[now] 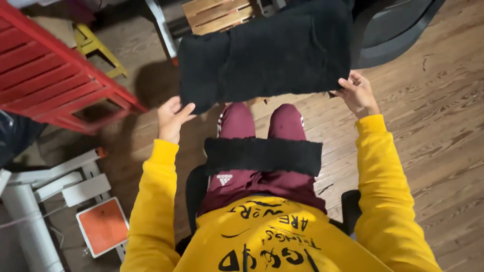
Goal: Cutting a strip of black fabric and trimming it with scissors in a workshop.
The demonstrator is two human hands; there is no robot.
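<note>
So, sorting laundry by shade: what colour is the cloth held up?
Black cloth, clearest in the head view.

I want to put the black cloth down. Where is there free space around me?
Bare wood floor lies past the right hand. The lap below the folded strip is partly free. The left is crowded: red rack, white frame, orange pad.

A lived-in room of a home, it seems. Worn wooden floorboards (428,116) run underfoot, with a red slatted rack (50,75), a yellow stool (96,48) and a white stand (45,196) crowded along 1 side.
</note>
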